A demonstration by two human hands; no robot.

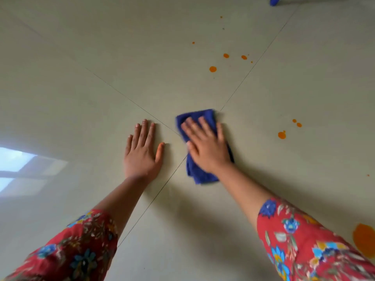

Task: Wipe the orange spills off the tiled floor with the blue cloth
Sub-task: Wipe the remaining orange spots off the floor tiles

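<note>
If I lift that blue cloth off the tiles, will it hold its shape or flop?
Probably flop: the blue cloth lies folded and rumpled under the right hand, so it looks soft. It likely slides easily, since the tiled floor looks glossy. Likely light, being thin.

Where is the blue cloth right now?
The blue cloth lies flat on the tiled floor at mid-frame, under the right hand, where the tile joints cross.

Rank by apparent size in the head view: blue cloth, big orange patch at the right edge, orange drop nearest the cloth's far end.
1. blue cloth, partly hidden under the right hand.
2. orange patch, cut off by the frame and nearer the camera, so unsure.
3. orange drop, smallest.
</note>
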